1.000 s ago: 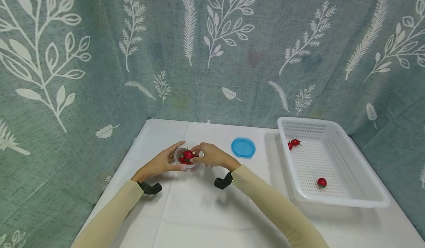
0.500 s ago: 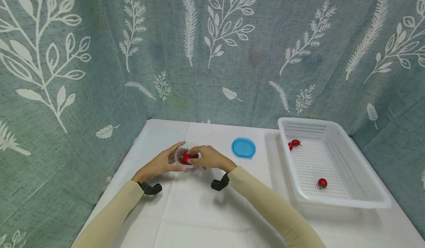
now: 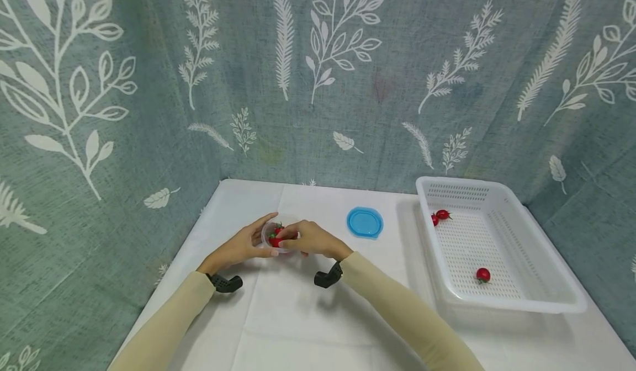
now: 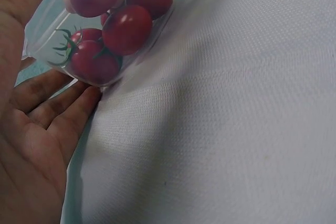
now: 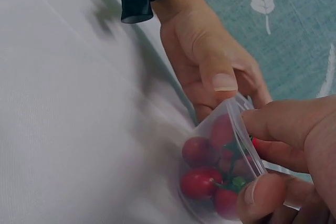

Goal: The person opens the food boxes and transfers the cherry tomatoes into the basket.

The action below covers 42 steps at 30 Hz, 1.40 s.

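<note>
My left hand holds a small clear plastic tub, its thumb on one side at the rim and its fingers on the other. Several red cherry tomatoes with green stems sit inside, showing through the wall. My right hand reaches into the tub's mouth from the right, fingertips bent onto a cherry tomato at the top. In the right wrist view, the right hand's fingers bend over the rim, hiding part of the contents.
A round blue lid lies on the white-covered table right of the tub. Farther right stands a white perforated basket with a few cherry tomatoes in it. A patterned curtain encloses the table's back and sides.
The right hand has moved slightly left and down into the tub, taking a tomato from above the rim in among the others. The left hand stays in place.
</note>
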Each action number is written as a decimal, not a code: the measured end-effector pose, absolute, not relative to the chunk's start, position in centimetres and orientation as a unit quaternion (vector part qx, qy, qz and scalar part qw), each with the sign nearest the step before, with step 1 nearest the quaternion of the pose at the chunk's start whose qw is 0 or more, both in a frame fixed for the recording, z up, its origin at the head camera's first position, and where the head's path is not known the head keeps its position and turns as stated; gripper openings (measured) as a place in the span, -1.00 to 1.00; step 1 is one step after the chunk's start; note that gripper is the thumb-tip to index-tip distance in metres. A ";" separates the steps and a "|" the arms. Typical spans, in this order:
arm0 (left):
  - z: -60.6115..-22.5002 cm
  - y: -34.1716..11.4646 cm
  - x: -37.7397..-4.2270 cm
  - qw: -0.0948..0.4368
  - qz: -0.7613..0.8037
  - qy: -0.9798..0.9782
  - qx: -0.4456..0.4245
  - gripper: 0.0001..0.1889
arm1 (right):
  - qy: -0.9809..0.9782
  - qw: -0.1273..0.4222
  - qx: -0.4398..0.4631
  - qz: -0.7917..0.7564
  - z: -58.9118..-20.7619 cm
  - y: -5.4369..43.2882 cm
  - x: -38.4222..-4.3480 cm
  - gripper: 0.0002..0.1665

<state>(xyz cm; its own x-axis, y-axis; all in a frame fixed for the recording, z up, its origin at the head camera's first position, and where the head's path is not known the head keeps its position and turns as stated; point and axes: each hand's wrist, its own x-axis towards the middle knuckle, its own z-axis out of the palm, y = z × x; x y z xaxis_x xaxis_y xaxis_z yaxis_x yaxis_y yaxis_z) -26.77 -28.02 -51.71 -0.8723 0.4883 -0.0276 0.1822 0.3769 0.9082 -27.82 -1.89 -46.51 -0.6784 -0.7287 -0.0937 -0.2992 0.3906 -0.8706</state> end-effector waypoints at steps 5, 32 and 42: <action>-51.6 -28.0 -26.8 0.143 0.520 0.816 0.206 0.11 | 0.796 0.243 -0.319 -0.454 -46.3 -2.0 -27.9 -0.66; -51.7 -28.0 -26.6 0.149 0.514 0.823 0.193 0.12 | 0.820 0.174 -0.281 -0.468 -45.8 -0.9 -27.8 -0.59; -51.6 -27.8 -26.7 0.148 0.502 0.832 0.182 0.13 | 0.834 0.126 -0.303 -0.444 -44.5 1.2 -28.3 -0.70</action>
<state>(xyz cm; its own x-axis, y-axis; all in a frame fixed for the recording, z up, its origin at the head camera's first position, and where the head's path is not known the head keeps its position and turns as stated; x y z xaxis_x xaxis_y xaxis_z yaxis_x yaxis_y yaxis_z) -26.68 -27.80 -51.58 -0.8901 0.4512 -0.0635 0.1540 0.4291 0.8900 -28.34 1.20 -44.47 -0.7850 -0.6167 0.0582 -0.3929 0.4230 -0.8165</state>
